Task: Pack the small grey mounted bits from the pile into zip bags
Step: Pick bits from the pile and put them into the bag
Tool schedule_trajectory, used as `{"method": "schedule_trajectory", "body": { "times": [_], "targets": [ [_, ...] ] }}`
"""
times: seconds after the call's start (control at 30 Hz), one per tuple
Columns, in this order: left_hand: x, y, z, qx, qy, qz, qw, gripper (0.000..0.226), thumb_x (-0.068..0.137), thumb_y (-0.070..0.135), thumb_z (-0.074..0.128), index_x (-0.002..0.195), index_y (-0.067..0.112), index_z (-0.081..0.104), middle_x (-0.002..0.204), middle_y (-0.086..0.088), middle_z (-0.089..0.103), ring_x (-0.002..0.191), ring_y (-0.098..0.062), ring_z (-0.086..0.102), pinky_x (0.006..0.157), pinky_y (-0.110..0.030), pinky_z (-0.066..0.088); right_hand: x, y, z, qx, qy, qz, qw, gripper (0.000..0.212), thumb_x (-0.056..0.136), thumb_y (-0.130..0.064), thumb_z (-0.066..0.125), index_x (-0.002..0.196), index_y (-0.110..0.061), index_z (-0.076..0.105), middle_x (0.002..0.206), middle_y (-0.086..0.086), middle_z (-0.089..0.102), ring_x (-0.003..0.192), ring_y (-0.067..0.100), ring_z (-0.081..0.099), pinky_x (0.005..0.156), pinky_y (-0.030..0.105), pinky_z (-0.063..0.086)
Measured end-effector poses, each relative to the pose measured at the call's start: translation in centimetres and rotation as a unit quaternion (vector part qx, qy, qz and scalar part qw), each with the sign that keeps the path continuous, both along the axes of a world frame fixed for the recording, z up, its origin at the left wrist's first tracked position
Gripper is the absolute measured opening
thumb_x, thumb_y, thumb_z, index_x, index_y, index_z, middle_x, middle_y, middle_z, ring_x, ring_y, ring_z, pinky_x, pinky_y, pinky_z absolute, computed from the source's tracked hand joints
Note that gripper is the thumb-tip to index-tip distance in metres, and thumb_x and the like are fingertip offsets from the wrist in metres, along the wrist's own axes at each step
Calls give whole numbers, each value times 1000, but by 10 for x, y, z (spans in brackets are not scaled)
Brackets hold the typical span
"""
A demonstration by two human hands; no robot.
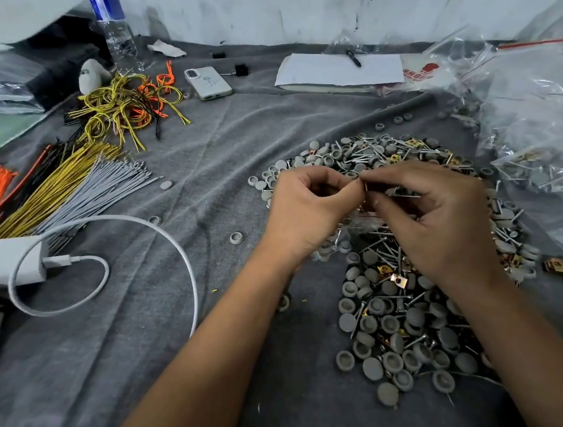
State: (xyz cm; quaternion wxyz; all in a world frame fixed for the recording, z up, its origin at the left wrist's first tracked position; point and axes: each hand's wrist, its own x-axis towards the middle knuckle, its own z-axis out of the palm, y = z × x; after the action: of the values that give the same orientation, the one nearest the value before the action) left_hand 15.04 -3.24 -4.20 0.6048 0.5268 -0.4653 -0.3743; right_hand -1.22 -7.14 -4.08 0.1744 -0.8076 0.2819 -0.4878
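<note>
A: Any writing we can read?
B: Only red print on a bag, too blurred for us.
A: The pile?
B: Grey domed caps, screws and brass clips, heaped on the grey cloth.
A: Our grips?
B: Left hand and right hand pinch a clear zip bag above the pile.

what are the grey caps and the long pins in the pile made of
Grey caps: look like matte plastic or rubber, dull with no glare, moulded hollow undersides. Pins: probably bare metal, thin, silvery and glinting, with flat heads like nails.
</note>
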Motion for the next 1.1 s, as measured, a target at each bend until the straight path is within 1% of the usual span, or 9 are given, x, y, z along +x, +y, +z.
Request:
{"method": "schedule_trajectory", "body": {
  "times": [0.17,0.3,0.37,0.5,0.63,0.77,0.9,1.0,1.1],
  "targets": [
    [1,0,-2,-3,-23,-16,1000,12,88,5,72,76,7,75,51,10,61,43,2,47,43,-15,34,-1,-1,2,-31,39,-25,998,16,90,-9,76,107,-8,78,101,-3,75,95,6,70,88,18,53],
    [0,-1,-2,-10,-33,-14,999,15,88,-1,70,76,6,74,51,9,63,41,2,50,43,-12,36,-1,-3,1,11,40,-14,999,15,93,-10,73,107,-9,77,101,-4,74,96,4,68,87,16,51],
    [-1,-1,-3,-10,-43,-16,999,12,87,-1,71,78,4,75,55,2,67,43,0,51,43,-14,36,-1,-5,1,45,32,-5,998,12,94,-11,72,105,-12,77,99,-6,73,96,2,68,85,17,51],
    [-7,2,-3,-21,-66,-33,997,9,81,12,73,81,5,78,71,-14,75,55,-13,62,52,-23,46,-5,-11,0,117,0,8,993,13,97,-11,69,98,-24,74,88,-17,73,85,-5,68,74,6,48],
    [-6,-1,-4,-7,-53,-12,999,16,78,19,70,81,6,78,73,-16,75,60,-24,64,56,-30,46,-6,-13,-2,145,-3,64,987,18,98,-7,66,105,-21,76,96,-12,74,89,5,72,76,17,56],
    [0,-2,-5,-1,-52,-17,999,9,80,12,70,80,7,77,62,-5,70,47,-10,54,48,-19,39,-7,-15,-3,108,41,80,990,25,94,-7,71,116,-17,76,108,-7,71,104,13,69,90,34,56],
    [3,-1,-4,15,-62,-45,997,11,77,12,70,81,5,77,61,-5,68,44,-7,51,45,-18,37,-8,-16,-5,107,42,74,991,21,91,-5,74,107,-17,76,101,-9,69,93,15,70,75,31,61],
    [4,-1,-2,11,-65,-49,997,7,74,9,68,76,8,75,57,0,65,43,-6,49,44,-18,36,-11,-17,-7,136,39,65,988,10,96,-10,70,99,-19,72,93,-9,70,82,21,74,70,44,63],
    [8,-3,-3,10,-62,-45,997,13,81,0,69,77,10,75,53,5,61,42,-6,47,43,-17,35,-11,-17,-6,155,38,59,985,12,95,-18,67,92,-29,70,91,-12,71,76,13,75,70,41,62]
  ]
}}
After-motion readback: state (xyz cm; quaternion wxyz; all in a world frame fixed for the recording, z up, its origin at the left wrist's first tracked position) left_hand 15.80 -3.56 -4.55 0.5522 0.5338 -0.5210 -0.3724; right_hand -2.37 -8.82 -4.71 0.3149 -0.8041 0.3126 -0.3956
